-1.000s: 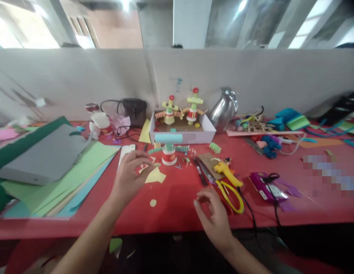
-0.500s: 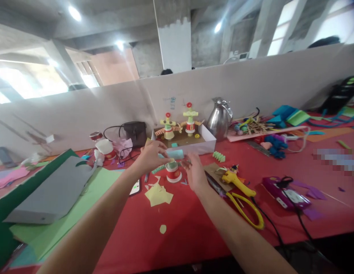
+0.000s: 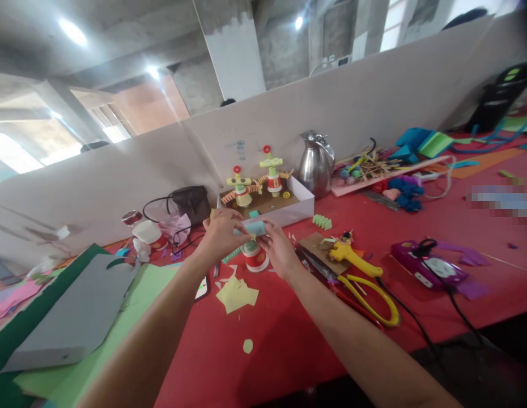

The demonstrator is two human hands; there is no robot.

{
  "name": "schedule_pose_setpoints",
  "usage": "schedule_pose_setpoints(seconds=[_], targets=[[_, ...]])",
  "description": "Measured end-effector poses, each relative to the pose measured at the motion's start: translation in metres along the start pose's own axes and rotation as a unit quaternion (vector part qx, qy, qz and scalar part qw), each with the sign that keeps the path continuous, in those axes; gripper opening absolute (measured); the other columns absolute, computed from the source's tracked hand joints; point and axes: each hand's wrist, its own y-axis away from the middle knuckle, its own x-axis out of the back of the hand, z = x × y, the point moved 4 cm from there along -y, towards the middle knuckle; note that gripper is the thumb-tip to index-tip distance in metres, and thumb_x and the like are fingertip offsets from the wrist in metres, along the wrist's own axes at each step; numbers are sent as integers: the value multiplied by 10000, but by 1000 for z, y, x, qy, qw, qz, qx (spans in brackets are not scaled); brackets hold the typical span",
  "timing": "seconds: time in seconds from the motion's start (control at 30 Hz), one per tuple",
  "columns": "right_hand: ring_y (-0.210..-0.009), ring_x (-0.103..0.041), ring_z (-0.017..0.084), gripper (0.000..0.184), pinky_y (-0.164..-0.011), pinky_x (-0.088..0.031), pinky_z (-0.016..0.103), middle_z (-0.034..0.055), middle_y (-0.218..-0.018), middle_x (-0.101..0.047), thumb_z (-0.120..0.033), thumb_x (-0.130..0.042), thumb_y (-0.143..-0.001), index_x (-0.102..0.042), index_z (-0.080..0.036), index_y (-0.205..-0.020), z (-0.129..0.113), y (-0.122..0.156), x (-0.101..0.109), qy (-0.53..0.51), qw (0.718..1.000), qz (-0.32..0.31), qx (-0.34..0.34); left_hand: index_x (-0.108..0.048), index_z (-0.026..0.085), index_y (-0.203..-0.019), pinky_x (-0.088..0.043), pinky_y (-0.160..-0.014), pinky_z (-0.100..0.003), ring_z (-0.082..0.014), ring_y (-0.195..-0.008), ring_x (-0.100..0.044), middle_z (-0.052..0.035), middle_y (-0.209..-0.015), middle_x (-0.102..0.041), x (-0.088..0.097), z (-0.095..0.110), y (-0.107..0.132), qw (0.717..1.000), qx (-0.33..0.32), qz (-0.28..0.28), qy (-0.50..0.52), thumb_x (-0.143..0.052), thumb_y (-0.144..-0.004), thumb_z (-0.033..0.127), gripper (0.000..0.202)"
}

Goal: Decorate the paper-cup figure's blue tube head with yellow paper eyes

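A light blue paper roll (image 3: 256, 228) lies crosswise over a small red and white paper cup (image 3: 255, 260), which stands upside down on the red table. My left hand (image 3: 224, 233) pinches the roll's left end, its fingers partly hiding it. At the other end, the fingers of my right hand (image 3: 280, 249) close on the roll. A green folded paper strip (image 3: 232, 255) sticks out from the cup's left side. In front lie yellow paper scraps (image 3: 237, 294) and a small yellow paper disc (image 3: 247, 346).
Behind stands a white box (image 3: 295, 208) with two paper figures (image 3: 242, 190), beside a steel jug (image 3: 317, 164). To the right are yellow-handled scissors (image 3: 374, 300), a yellow glue gun (image 3: 352, 258) with its cord, and a purple power strip (image 3: 429, 266). Green paper sheets (image 3: 140, 306) lie left.
My right hand has moved in to the blue roll's right end, its fingers now closed on it. The camera view has tilted and shifted slightly.
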Motion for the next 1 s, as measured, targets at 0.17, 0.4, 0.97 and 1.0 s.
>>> schedule_pose_setpoints(seconds=[0.17, 0.4, 0.97, 1.0], targets=[[-809, -633, 137, 345, -821, -505, 293, -46, -830, -677, -356, -741, -720, -613, -272, -1029, 0, 0, 1, 8, 1000, -6, 13, -754, 253, -630, -356, -988, -534, -330, -1182, -503, -49, -1101, -701, 0, 2, 0, 1000, -2, 7, -13, -784, -705, 295, 91], [-858, -638, 149, 369, -861, -508, 322, -15, -943, -695, -357, -734, -723, -636, -260, -1065, 1, 0, 5, 27, 999, -8, 29, -741, 259, -599, -358, -950, -511, -330, -1186, -507, -35, -1093, -710, 0, 9, 3, 999, 12, 13, -36, -777, -706, 269, 113], [-865, -653, 156, 315, -892, -513, 339, -16, -938, -691, -377, -719, -750, -643, -265, -1034, 2, 0, 6, 38, 998, -10, 40, -700, 237, -618, -360, -1000, -477, -284, -1115, -532, -42, -1037, -693, -7, 4, 1, 998, -26, 48, -35, -700, -747, 286, 138], [-862, -654, 155, 314, -893, -513, 339, -17, -939, -689, -378, -717, -753, -642, -268, -1037, 3, 0, 6, 39, 998, -10, 41, -696, 236, -624, -362, -997, -475, -285, -1118, -529, -44, -1045, -689, -7, 4, 1, 998, -28, 48, -37, -696, -746, 282, 131]])
